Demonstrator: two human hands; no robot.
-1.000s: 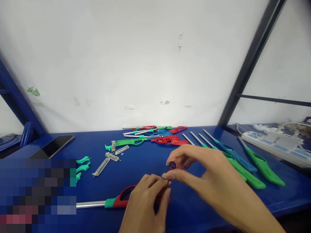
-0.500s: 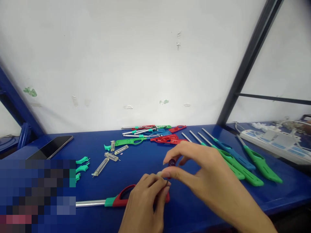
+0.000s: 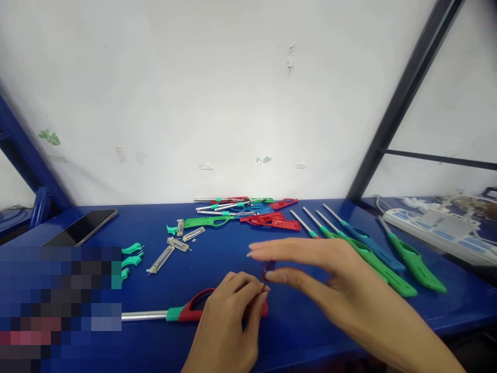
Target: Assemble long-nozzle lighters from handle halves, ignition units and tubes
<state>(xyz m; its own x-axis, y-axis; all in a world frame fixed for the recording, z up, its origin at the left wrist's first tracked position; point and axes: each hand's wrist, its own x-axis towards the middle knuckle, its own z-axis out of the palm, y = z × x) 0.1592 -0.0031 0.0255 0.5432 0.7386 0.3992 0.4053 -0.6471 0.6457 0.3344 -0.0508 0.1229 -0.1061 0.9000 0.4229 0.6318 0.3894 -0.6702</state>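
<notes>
A red gas lighter (image 3: 190, 311) with a green collar and a long metal tube (image 3: 143, 315) lies at the front of the table. My left hand (image 3: 229, 316) rests over its handle, hiding much of it. The left thumb and fingertips are pinched around the thin shaft of a small screwdriver, just above the red handle. The screwdriver's dark purple-red grip (image 3: 267, 269) sits between the thumb and stretched forefinger of my right hand (image 3: 326, 269). The shaft's lower end is hidden by my left fingers.
Several finished-looking green and blue lighters (image 3: 373, 248) lie at the right. Red, green and blue half shells (image 3: 267, 220) are heaped by the wall. Clear fuel tanks (image 3: 161, 259) and green triggers (image 3: 132, 260) lie left of centre. A phone (image 3: 83, 228) and a power strip (image 3: 430, 228) flank them.
My right forefinger has straightened and slid left over the screwdriver grip, while the thumb has drawn back to the right. My left hand keeps its place on the lighter.
</notes>
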